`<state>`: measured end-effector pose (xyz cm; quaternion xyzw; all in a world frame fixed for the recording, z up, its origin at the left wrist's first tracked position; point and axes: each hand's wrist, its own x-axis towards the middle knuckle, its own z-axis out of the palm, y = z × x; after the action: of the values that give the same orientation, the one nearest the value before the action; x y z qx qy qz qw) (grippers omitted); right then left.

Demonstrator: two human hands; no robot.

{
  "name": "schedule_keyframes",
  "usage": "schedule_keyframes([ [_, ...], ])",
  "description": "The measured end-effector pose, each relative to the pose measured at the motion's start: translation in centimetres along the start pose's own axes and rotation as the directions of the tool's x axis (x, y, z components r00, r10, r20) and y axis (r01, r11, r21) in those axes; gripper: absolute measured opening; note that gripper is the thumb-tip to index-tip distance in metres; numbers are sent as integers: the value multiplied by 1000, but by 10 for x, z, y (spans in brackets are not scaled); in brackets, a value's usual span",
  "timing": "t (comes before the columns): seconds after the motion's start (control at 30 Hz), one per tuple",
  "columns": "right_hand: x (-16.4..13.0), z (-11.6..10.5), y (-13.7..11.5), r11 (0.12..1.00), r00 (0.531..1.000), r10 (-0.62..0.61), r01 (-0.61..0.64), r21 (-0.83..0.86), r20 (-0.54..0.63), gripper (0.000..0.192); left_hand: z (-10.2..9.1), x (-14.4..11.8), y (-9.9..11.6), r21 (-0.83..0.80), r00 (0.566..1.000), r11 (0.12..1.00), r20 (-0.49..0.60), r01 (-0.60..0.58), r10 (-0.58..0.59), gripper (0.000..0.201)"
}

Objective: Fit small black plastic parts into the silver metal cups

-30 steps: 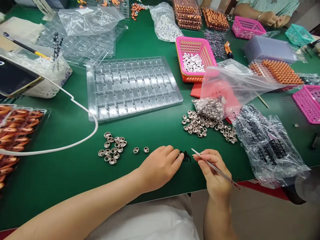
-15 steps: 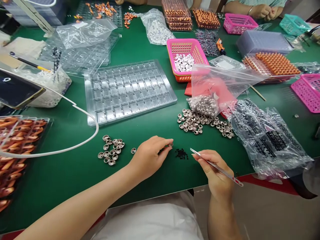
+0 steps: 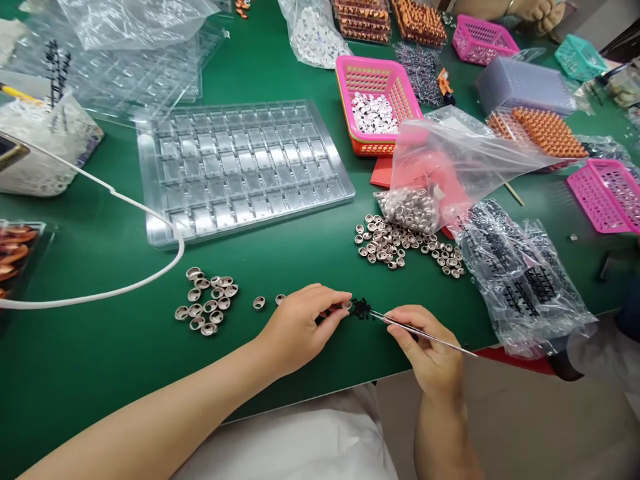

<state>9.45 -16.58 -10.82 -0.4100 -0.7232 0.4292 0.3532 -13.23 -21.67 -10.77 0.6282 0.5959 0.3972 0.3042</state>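
Observation:
My left hand (image 3: 305, 327) is closed, pinching a small silver ring-like metal part (image 3: 346, 305) between thumb and forefinger. My right hand (image 3: 430, 350) grips metal tweezers (image 3: 420, 331), whose tips reach the edge of a little pile of tiny black pieces (image 3: 361, 307). Whether the tips hold a piece is too small to tell. Left of my left hand lie two single metal parts, one (image 3: 259, 303) fully in view, and a cluster of the same parts (image 3: 210, 305). A larger heap of metal parts (image 3: 383, 243) spreads beyond my hands.
A clear plastic tray (image 3: 250, 167) lies ahead, with a white cable (image 3: 145, 283) curving over its left corner. A bag of metal parts (image 3: 413, 208) and a pink basket (image 3: 345, 100) stand behind the heap. Bagged black parts (image 3: 520, 280) lie right. Another person's hands (image 3: 545, 13) show at the far right.
The tweezers have moved left and down to the black pieces. My left hand has brought its metal part beside them. The camera view has shifted, and a second loose metal part now shows.

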Motion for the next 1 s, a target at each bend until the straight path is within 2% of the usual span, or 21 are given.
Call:
schedule_keyframes([
  [0.13,6,-4,-1,996,994,-43,50,-69,97,17,-6,4,1,-53,996,995,19,83,-82,19],
  [0.3,15,-8,-6,983,969,-143,163,-88,200,26,-8,4,1,-87,996,993,31,80,-78,19],
  [0.43,20,-10,-10,976,952,-164,195,-97,260,29,-9,4,0,-85,997,994,38,70,-67,19],
  [0.73,25,-10,-16,969,937,-164,211,-127,309,24,-8,3,-2,-106,997,992,43,69,-65,18],
  [1.0,25,-11,-16,966,928,-183,232,-117,324,31,-8,2,-3,-118,995,990,61,81,-75,19],
])
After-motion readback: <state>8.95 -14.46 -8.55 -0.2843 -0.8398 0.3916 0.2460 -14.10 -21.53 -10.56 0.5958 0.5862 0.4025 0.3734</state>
